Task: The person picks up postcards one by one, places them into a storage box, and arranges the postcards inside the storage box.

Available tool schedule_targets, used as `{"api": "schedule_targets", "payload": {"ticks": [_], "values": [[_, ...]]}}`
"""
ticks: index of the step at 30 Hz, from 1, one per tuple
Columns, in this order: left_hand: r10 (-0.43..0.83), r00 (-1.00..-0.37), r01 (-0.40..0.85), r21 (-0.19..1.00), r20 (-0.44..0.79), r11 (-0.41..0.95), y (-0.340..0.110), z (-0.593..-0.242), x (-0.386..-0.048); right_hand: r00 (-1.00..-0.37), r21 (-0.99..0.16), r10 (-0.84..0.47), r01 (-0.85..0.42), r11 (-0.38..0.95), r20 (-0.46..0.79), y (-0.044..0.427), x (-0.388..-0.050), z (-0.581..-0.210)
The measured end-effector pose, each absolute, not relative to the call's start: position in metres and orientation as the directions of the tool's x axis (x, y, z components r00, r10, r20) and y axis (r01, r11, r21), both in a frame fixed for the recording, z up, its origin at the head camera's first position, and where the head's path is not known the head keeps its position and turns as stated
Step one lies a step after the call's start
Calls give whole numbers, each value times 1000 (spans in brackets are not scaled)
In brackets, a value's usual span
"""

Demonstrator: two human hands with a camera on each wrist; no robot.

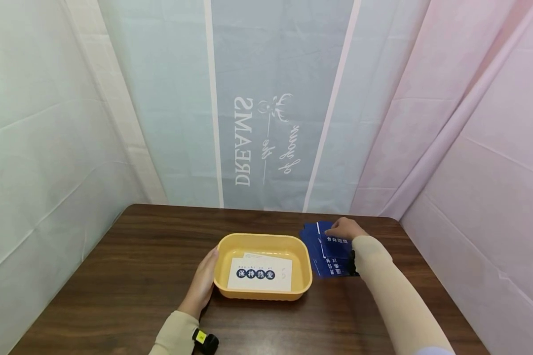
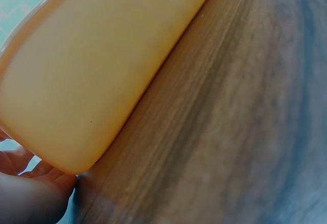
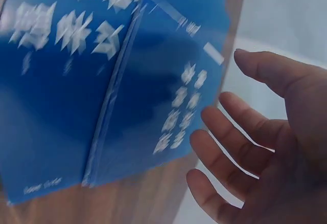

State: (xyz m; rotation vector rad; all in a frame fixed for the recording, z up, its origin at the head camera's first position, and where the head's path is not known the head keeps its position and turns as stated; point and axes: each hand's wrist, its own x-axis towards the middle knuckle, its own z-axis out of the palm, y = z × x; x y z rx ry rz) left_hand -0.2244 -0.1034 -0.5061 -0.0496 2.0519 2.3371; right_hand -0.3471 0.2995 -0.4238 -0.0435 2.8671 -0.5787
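Note:
A yellow plastic basin (image 1: pixel 263 295) stands on the table, with white printed cards (image 1: pixel 259 282) lying inside it. My left hand (image 1: pixel 203 282) rests along the basin's left wall, fingers extended; in the left wrist view part of this hand (image 2: pixel 38 185) shows by the basin's corner. To the right of the basin lie several overlapping blue cards (image 1: pixel 313 249) with white lettering. Over their far right side is my right hand (image 1: pixel 347 229). The right wrist view has its thumb and fingers apart and loosely bent, nothing between them, close to the blue cards (image 3: pixel 153 91).
Everything stands on a dark wood-grain table (image 1: pixel 160 236). Behind it hangs a grey-blue curtain (image 1: pixel 284 59) with mirrored white lettering, and pale cloth closes off both sides. A black wrist strap with a camera (image 1: pixel 208 343) sits on the left wrist.

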Motion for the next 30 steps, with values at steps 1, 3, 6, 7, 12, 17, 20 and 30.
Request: {"api": "schedule_targets", "payload": {"ticks": [1,3,6,7,12,17,20,30], "values": [[2,-999,-44,991,-44,-128,-104,-506,-224,-977,-378,-62,21,926,-205,304,-346,-425],[0,-999,-41,991,-41,-130,-104,-507,-224,-977,-372,-37,45,927,-210,312,-347,-428],[1,-999,-41,990,-41,-137,-104,-506,-225,-977,-356,2,80,931,-214,323,-348,-435],[3,-999,-38,990,-38,-136,-104,-506,-225,-976,-354,13,91,931,-217,326,-349,-436],[5,-999,-33,990,-33,-139,-104,-507,-225,-965,-337,72,158,928,-254,333,-348,-441],[4,-999,-40,988,-40,-147,-103,-509,-224,-937,-352,62,190,916,-343,337,-346,-444],[3,-999,-45,988,-45,-147,-103,-509,-224,-924,-379,61,214,900,-377,339,-345,-447],[3,-999,-35,990,-35,-136,-104,-509,-225,-922,-422,77,246,872,-379,346,-345,-453]]}}
